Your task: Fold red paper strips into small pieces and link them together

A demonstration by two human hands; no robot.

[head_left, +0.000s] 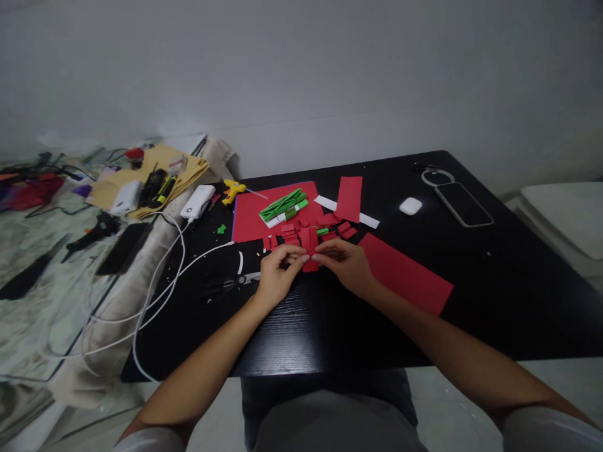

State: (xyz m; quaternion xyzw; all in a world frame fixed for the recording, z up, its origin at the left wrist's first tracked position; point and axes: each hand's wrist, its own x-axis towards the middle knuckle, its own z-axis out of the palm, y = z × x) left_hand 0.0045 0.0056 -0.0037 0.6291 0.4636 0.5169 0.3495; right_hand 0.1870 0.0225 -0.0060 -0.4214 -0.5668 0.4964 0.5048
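Between my two hands is a small red paper strip (309,241), held upright over the near part of the table. My left hand (281,267) pinches its left edge with thumb and fingertips. On the other edge, the thumb and fingers of my right hand (346,263) are closed too. Just beyond lie several small folded red paper pieces (347,230). Behind them a bundle of green paper strips (282,204) rests on a large red sheet (247,220). Black-handled scissors (226,284) lie left of my left hand, partly covered by it.
A red sheet (407,273) lies partly under my right forearm. Farther back are a smaller red sheet (349,198) and a yellow glue gun (233,191). To the right are a white case (411,206) and a phone (464,204). White cables (160,301) loop over the left edge.
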